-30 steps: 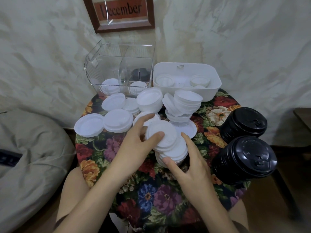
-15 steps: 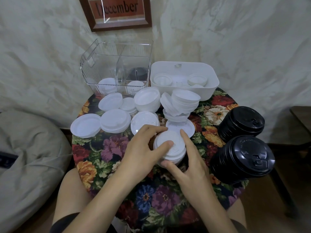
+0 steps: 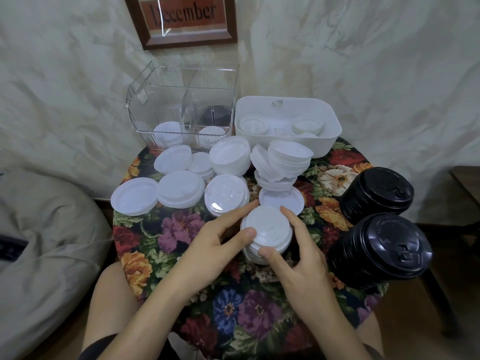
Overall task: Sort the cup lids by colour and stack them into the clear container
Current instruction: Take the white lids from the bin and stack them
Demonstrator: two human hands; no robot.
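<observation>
Fingers point(image 3: 239, 213) of your left hand point(image 3: 207, 252) and right hand point(image 3: 305, 263) clamp the white lid stack point(image 3: 268, 228), probably to align it.

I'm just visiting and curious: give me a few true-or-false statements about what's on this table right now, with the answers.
1. The left hand and right hand both grip one stack of white lids. True.
2. The black lid stacks stand on the table's left side. False: they stand on its right side.
3. The clear container is empty. False: loose lids lie in it.
4. The white bin holds pale lids. True.
5. The tablecloth is plain. False: it is floral.
</observation>
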